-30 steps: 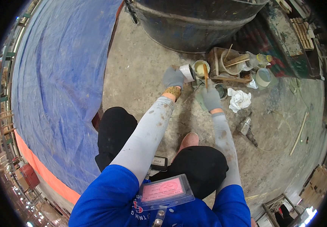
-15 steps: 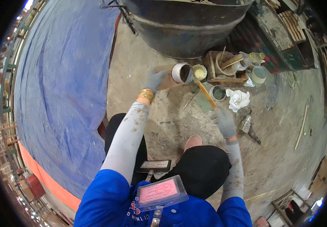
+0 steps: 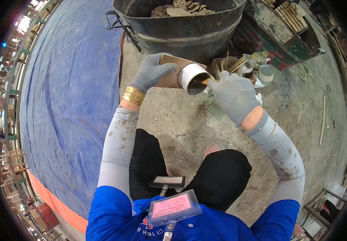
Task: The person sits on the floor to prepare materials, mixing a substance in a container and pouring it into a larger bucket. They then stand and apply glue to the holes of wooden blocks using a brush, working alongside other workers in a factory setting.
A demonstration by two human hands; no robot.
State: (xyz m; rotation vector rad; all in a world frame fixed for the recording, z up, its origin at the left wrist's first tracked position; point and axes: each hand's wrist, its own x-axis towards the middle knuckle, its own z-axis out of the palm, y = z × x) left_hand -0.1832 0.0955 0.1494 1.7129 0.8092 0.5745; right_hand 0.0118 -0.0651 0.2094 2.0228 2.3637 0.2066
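A badge [image 3: 174, 207] lies across my chest, above my black-clad knees [image 3: 223, 176]. My gloved right hand [image 3: 235, 94] is closed around a wooden handle [image 3: 207, 81], its far end at the mouth of a white pot [image 3: 190, 71]. My gloved left hand [image 3: 148, 73] grips the edge of a brown board [image 3: 169, 81]; the pot is against that board, tilted, dark inside. Beyond my right hand stand clear bottles [image 3: 258, 57] and a tub [image 3: 266, 73]. Farther off, a dark metal drum [image 3: 181, 40] holds wood scraps [image 3: 183, 9].
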